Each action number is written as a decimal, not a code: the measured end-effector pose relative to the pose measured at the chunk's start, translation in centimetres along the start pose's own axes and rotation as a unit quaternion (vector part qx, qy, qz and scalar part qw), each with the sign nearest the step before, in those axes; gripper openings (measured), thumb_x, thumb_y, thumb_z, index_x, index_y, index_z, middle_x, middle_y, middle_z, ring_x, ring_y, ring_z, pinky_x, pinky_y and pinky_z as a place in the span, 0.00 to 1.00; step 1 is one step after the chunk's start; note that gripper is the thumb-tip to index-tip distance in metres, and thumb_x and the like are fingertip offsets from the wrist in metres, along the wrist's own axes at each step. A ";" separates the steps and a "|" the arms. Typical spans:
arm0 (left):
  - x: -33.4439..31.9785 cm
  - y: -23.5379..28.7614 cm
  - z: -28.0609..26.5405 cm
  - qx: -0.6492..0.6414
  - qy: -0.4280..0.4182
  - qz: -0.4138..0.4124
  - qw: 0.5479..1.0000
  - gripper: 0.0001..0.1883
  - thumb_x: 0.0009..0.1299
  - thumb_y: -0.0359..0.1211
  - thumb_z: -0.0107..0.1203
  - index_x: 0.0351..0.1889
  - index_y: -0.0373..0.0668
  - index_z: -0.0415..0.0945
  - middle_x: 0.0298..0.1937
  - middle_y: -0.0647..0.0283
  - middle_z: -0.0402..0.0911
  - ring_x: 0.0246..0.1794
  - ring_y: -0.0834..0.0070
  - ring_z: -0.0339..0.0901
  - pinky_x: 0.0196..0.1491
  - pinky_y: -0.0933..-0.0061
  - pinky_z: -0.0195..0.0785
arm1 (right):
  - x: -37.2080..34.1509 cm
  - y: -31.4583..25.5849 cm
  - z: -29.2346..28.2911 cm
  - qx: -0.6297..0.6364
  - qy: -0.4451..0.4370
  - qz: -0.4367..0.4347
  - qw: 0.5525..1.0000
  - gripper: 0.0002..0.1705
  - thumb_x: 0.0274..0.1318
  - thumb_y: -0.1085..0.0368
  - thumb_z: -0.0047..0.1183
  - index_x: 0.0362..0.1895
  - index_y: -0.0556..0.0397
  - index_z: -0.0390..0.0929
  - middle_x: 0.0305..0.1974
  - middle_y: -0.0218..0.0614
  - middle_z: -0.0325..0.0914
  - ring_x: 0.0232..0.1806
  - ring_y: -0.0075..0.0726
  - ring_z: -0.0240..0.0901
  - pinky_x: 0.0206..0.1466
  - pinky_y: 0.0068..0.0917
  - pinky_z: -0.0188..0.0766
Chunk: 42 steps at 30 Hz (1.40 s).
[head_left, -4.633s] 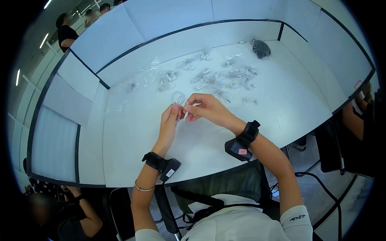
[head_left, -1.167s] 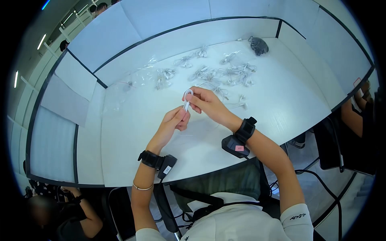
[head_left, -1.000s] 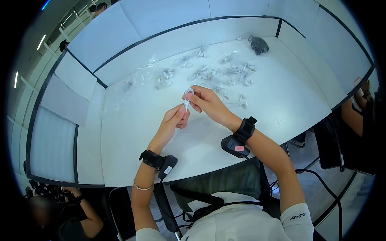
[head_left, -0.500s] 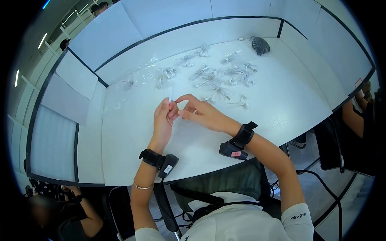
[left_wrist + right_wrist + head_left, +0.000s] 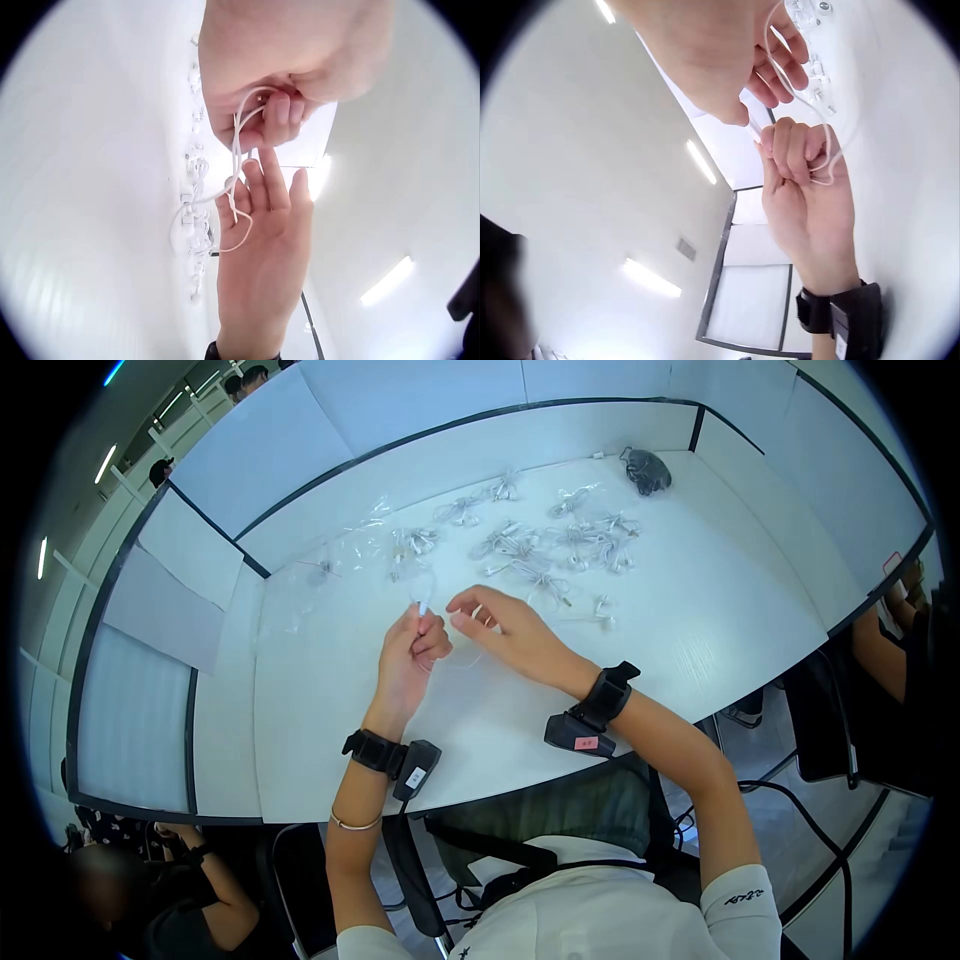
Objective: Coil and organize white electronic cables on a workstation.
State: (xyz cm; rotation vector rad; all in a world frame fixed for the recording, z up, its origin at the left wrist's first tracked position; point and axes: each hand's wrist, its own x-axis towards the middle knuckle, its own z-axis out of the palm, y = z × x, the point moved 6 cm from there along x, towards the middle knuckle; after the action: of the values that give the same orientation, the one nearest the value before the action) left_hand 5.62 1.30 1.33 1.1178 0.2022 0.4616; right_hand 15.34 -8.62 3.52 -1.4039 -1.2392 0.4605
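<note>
Well inside the table edge [image 5: 755,678], left fingers [image 5: 433,644] curled round a white cable [image 5: 237,142], right fingers [image 5: 476,597] relaxed across a narrow gap.

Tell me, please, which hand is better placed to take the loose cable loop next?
Probably the right hand: its fingers are open, close beside the left hand, which grips the white cable.

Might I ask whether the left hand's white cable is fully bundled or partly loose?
Partly loose: in both wrist views, the white cable trails in slack loops from the left hand.
</note>
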 end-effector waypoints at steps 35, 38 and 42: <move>-2.0 -1.9 3.9 0.136 -0.207 -0.195 0.949 0.20 0.74 0.48 0.39 0.23 0.47 0.57 0.18 0.76 0.50 0.18 0.85 0.44 0.23 0.81 0.38 | 0.0 -2.2 -1.2 -0.136 0.021 -0.122 0.983 0.16 0.60 0.60 0.48 0.23 0.56 0.67 0.11 0.44 0.58 0.13 0.46 0.55 0.19 0.36 0.49; -2.1 -2.0 3.9 0.151 -0.186 -0.203 0.949 0.20 0.74 0.47 0.39 0.24 0.45 0.62 0.17 0.76 0.50 0.18 0.85 0.44 0.22 0.80 0.38 | 0.0 -2.3 -1.2 -0.132 0.012 -0.130 0.983 0.16 0.60 0.60 0.48 0.23 0.56 0.66 0.11 0.44 0.60 0.13 0.47 0.56 0.19 0.36 0.51; -2.2 -1.9 4.3 0.155 -0.163 -0.208 0.952 0.21 0.74 0.49 0.39 0.27 0.42 0.66 0.17 0.77 0.51 0.18 0.86 0.45 0.23 0.80 0.39 | -0.1 -2.4 -1.1 -0.119 0.009 -0.136 0.983 0.16 0.60 0.61 0.49 0.23 0.56 0.66 0.12 0.43 0.60 0.13 0.46 0.58 0.19 0.35 0.54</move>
State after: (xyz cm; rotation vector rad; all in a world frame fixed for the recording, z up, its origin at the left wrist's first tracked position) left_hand 5.77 -3.86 1.33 1.3984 0.2175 -0.1400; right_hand 15.27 -9.77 5.94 -1.4045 -1.4835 0.1116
